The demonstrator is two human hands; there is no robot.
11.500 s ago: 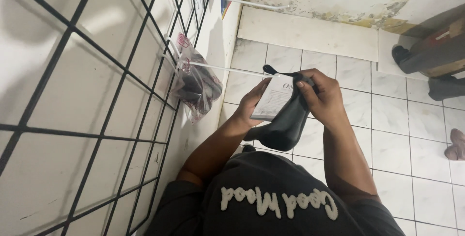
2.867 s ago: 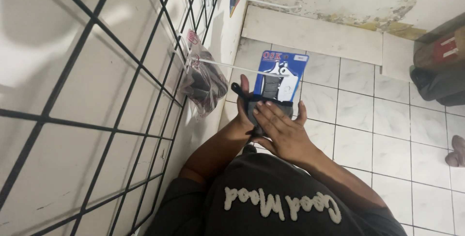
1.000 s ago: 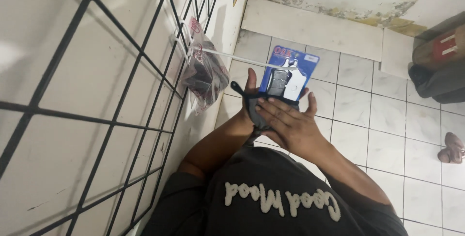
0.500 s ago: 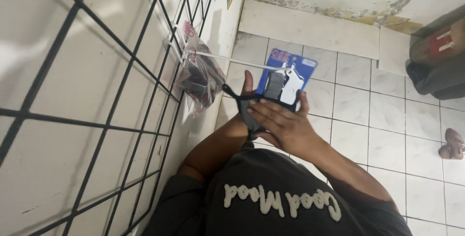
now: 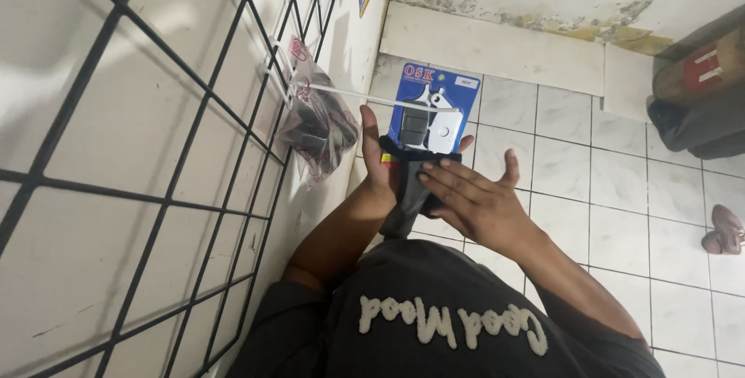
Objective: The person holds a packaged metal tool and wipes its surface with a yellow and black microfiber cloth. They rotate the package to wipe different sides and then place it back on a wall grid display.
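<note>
We see a glossy blue card pack (image 5: 432,106) with a clear plastic blister, a matt black soft pouch (image 5: 411,192), likely cloth, a crinkly clear plastic bag (image 5: 314,126) on a white-coated metal hook (image 5: 365,95), a black metal wire grid (image 5: 155,137), smooth glossy white floor tiles (image 5: 613,215), and rough peeling wall paint (image 5: 574,25).

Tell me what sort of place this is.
Probably a small parts shop: a black wire grid wall with white pegs hung with bagged goods, and a blue blister-carded part in the left hand.
</note>
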